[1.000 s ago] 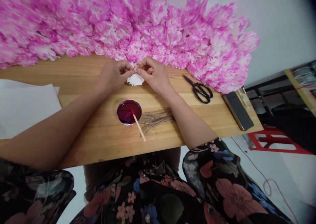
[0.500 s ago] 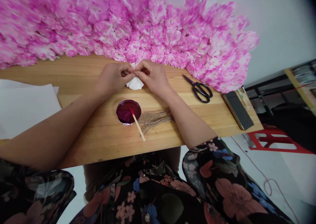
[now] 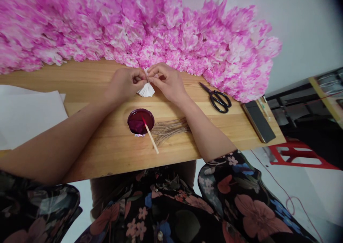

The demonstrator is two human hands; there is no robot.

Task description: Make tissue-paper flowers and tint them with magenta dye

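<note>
Pinching pleated white paper [image 3: 146, 90] at its narrow middle with left hand [image 3: 125, 81] and right hand [image 3: 168, 81], over a wooden tabletop [image 3: 102, 146], just before massed pink flowers [image 3: 160, 25], with dark-red dish [image 3: 129, 122] and leaning stick [image 3: 152, 140] closer in, beside brown strands [image 3: 174, 127].

A plain, pale grey wall [image 3: 302, 32] rises behind the wooden desk [image 3: 93, 146], whose light top shows clear grain. To the right stands another table [image 3: 321, 95] with a dark frame. Below it sits a red stool [image 3: 292, 143]. A thin reddish cord [image 3: 305, 211] loops across the pale floor [image 3: 257, 182]. The light is soft.
</note>
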